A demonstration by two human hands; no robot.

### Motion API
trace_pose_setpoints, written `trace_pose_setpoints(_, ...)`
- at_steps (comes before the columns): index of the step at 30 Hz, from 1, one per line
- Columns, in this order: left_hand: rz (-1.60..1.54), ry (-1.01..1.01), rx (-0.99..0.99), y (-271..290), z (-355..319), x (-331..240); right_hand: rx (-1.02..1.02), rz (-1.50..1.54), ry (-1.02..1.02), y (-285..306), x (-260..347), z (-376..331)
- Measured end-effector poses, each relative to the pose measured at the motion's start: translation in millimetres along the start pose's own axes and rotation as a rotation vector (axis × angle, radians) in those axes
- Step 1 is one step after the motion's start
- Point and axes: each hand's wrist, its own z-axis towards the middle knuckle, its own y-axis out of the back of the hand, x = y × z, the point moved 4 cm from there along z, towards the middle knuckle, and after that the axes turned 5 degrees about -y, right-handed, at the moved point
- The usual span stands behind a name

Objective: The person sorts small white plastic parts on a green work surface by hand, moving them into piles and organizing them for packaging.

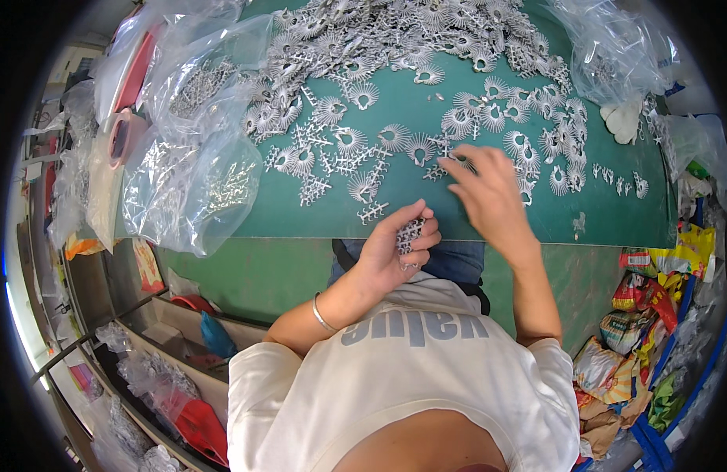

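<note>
A small stack of silvery fan-shaped parts (pixel 411 234) is pinched in the left hand (pixel 395 252) at the bench's (pixel 489 224) near edge; right hand (pixel 489 193) fingers are spread on one loose part, many judged left unsorted.

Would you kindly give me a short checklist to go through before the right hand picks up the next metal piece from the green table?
1. Left hand holds its stack of metal pieces firmly: ok, fingers curled round it.
2. Right hand is over loose pieces: ok, fingertips touch a piece near the table edge.
3. Pieces lie apart enough to take one: cannot tell, several overlap.
4. Supply remains: ok, a large heap lies further back.
5. Plastic bags stay out of the reach path: ok, they lie to the left.
</note>
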Motion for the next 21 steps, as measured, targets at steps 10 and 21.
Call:
trace_pose_setpoints(10,1.415,-0.81,0.011,-28.4,-12.6,-36.2,-0.185,0.879,-0.505,-0.9,-41.6,-3.1)
trace_pose_setpoints(21,2.386,-1.144,-0.192,-69.5,41.7,-70.6,0.023,-0.043,-0.215,-27.5,-19.3,16.2)
